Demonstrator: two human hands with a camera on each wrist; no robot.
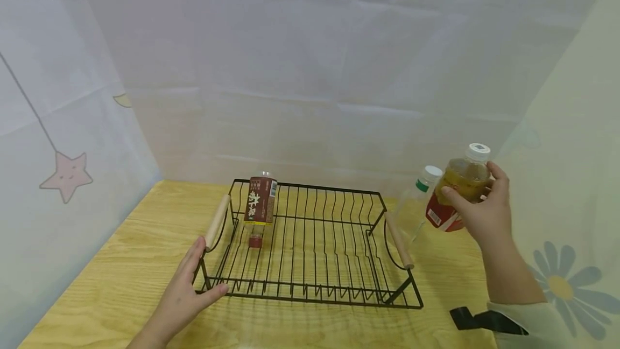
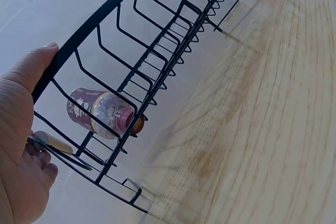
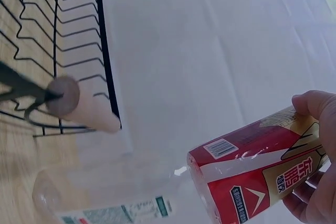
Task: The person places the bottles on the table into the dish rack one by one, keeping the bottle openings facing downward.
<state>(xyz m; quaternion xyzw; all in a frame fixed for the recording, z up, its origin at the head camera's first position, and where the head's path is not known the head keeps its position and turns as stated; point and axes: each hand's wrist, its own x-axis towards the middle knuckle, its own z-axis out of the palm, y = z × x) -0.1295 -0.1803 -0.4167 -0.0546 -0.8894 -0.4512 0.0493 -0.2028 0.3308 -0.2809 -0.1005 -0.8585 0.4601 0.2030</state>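
A black wire dish rack with wooden side handles stands on the table. My left hand grips its near left corner, the thumb on the front rail and the fingers at the left handle. Inside the rack's left part lies a plastic bottle with a maroon label, its red cap toward me. Off to the right, my right hand holds a drink bottle with a red and gold label and a white cap. This bottle tilts, cap up, and its base points toward the rack side.
Behind the held bottle, a clear bottle with a white cap and green band leans beside the right handle. White printed cloth walls enclose the wooden table at the back and both sides. A black strap hangs by the right sleeve.
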